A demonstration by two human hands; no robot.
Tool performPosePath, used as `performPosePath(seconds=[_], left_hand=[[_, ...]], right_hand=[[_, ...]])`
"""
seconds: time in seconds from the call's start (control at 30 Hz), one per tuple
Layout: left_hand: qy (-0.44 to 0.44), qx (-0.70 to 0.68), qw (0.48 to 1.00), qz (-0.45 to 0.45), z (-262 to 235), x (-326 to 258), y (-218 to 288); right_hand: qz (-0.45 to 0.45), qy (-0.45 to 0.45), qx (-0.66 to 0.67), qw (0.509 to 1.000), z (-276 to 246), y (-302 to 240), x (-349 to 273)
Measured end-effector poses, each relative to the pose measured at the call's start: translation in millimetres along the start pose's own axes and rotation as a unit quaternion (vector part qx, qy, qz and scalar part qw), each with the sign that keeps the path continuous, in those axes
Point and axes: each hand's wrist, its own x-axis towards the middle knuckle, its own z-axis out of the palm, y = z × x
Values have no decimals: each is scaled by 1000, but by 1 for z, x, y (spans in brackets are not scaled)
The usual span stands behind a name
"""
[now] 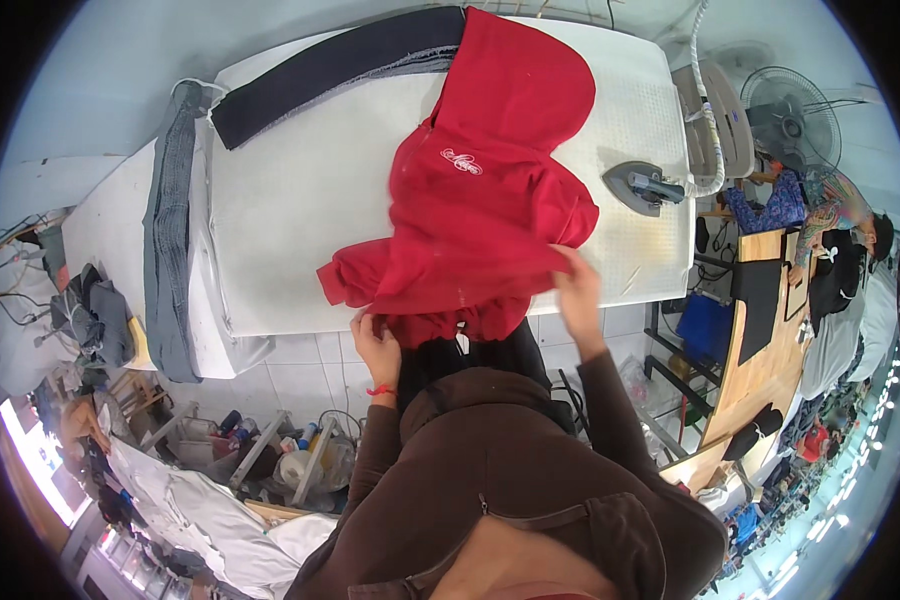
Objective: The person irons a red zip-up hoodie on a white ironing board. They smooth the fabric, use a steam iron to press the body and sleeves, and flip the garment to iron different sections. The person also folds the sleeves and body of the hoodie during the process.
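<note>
A red zip-front hooded sweatshirt lies on the white padded ironing table, its hood pointing to the far side and a white script print on the chest. Its lower hem hangs over the table's near edge in loose folds. My left hand, with a red band at the wrist, pinches the left corner of the hem. At the hem's right side, my right hand grips the raised fabric, and the cloth between the hands is slightly smeared by motion. One sleeve is folded out to the left.
An iron rests on the table at the right, beside a hanging wrapped hose. Dark fabric pieces lie along the far left edge. Grey cloth drapes at the left. A fan and a co-worker are at the right.
</note>
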Motion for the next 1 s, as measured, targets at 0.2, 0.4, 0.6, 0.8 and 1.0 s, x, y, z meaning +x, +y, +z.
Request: performPosePath(seconds=[0.2,0.4,0.6,0.8,1.0], left_hand=[[-40,20,985,165,28,26,65],[156,-259,953,-32,45,40,57],[-46,-45,997,38,46,42,4],[36,-47,993,104,10,85,56],[79,-344,934,-52,-1,86,85]], right_hand=[[43,86,-123,988,-33,2,-58],[-7,129,-360,924,-31,5,-60],[18,186,-406,895,-50,27,-72],[45,164,-346,923,-82,48,-57],[-75,411,-123,900,-38,2,-36]])
